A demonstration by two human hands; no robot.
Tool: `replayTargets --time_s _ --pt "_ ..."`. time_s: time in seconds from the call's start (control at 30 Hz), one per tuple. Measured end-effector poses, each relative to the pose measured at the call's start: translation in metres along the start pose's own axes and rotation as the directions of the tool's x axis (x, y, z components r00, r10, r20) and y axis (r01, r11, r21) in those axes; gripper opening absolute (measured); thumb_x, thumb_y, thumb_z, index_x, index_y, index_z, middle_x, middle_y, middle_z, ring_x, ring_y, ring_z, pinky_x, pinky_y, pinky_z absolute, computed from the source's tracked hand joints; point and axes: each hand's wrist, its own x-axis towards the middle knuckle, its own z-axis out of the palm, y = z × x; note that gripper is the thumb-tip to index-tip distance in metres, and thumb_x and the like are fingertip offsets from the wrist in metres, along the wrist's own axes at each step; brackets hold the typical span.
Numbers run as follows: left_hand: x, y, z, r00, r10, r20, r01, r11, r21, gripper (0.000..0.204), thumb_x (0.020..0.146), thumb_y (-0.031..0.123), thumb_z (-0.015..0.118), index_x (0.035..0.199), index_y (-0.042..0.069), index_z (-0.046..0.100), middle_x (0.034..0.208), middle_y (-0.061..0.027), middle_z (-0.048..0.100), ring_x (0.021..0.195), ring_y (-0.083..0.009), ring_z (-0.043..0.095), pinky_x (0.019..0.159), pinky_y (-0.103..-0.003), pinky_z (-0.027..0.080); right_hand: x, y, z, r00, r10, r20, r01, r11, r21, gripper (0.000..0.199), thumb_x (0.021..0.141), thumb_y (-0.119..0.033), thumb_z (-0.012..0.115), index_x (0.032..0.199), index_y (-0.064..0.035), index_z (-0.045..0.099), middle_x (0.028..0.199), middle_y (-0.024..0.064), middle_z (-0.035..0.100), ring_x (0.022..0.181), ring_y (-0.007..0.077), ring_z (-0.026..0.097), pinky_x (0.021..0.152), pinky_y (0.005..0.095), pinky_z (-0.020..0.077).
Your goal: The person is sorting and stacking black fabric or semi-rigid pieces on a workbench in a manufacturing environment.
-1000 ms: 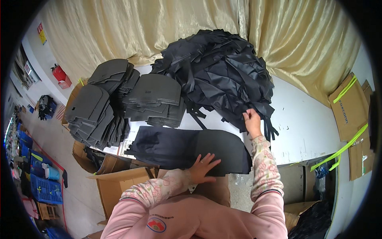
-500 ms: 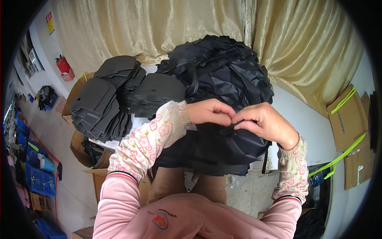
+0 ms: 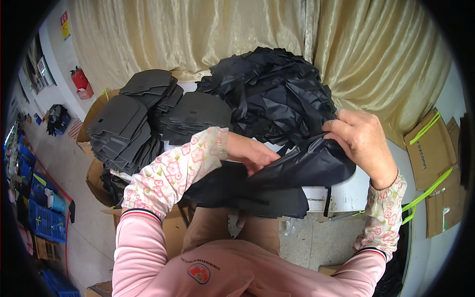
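Observation:
In front of me, a thin, slightly shiny black fabric piece (image 3: 311,163) is stretched between my two hands. My right hand (image 3: 363,141) pinches its upper right edge between thumb and fingers. At its left end, my left hand (image 3: 252,152) grips the same piece, the fingertips partly covered by the fold. More flat black sheets (image 3: 277,202) lie beneath, hanging over the table's front edge. Just beyond my hands rises a big heap of similar black pieces (image 3: 272,94). Left of it are stacks of stiff dark grey panels (image 3: 118,119), each with a small slot.
A white table (image 3: 341,198) carries the piles. Behind it hangs a gold curtain (image 3: 198,34). Cardboard boxes (image 3: 428,168) with lime-green straps lean at the right. An open carton (image 3: 101,183) stands left of the table, and blue crates (image 3: 47,218) line the floor further left.
My right hand has moved right and slightly up, pulling the black piece out wide. My left hand has shifted slightly down; the hands, close together before, are now apart.

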Motion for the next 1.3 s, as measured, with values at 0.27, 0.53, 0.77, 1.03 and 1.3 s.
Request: replayTargets --time_s 0.27,0.53,0.77,1.03,1.3 --pt "0.032 -0.008 0.032 0.985 0.161 -0.068 -0.162 0.987 -0.012 0.053 0.08 0.002 0.072 0.128 -0.003 0.051 0.125 -0.0101 0.059 0.114 -0.0146 0.055 0.1 -0.031 0.043 0.013 -0.013 -0.001 0.999 -0.044 -0.017 0.043 0.996 -0.073 0.015 0.065 -0.009 0.07 0.075 -0.0067 0.059 0.067 0.007 0.049 0.063 0.0249 0.058 0.055 0.037 0.0462" --pt "0.016 -0.047 0.022 0.952 0.274 -0.136 -0.3 0.924 -0.236 0.07 0.082 0.036 0.074 0.131 -0.006 0.047 0.135 -0.0118 0.052 0.124 -0.0192 0.048 0.107 -0.035 0.035 0.006 0.006 0.001 0.991 -0.002 -0.131 -0.005 0.999 -0.05 0.016 0.069 -0.013 0.072 0.082 -0.0097 0.063 0.067 0.006 0.048 0.059 0.0259 0.055 0.053 0.038 0.0445" --pt "0.026 -0.011 0.037 0.818 0.555 -0.15 -0.562 0.716 -0.415 0.085 0.076 0.039 0.077 0.138 -0.005 0.037 0.134 -0.0134 0.05 0.121 -0.0203 0.051 0.103 -0.035 0.04 0.022 -0.021 -0.001 0.968 -0.186 -0.17 0.208 0.97 0.128 0.016 0.067 -0.014 0.073 0.08 -0.0105 0.063 0.063 0.0025 0.044 0.054 0.0208 0.051 0.048 0.0339 0.0401" --pt "-0.02 -0.035 0.031 0.919 0.329 -0.216 -0.383 0.876 -0.294 0.085 0.065 0.008 0.086 0.136 -0.006 0.041 0.131 -0.0133 0.055 0.12 -0.02 0.053 0.105 -0.035 0.039 0.005 0.012 0.005 0.988 -0.029 -0.154 0.043 0.996 0.084 0.015 0.07 -0.012 0.073 0.081 -0.0096 0.063 0.067 0.0057 0.049 0.058 0.0252 0.055 0.051 0.036 0.0432" --pt "-0.096 -0.067 0.019 0.917 -0.08 -0.391 0.09 0.996 0.007 0.058 0.072 0.001 0.079 0.125 -0.004 0.054 0.118 -0.0069 0.062 0.106 -0.0123 0.058 0.094 -0.029 0.047 -0.032 0.04 0.054 0.977 0.214 -0.008 -0.208 0.958 0.197 0.012 0.077 -0.013 0.07 0.085 -0.0066 0.064 0.076 0.0086 0.058 0.068 0.0307 0.059 0.059 0.0388 0.0466"
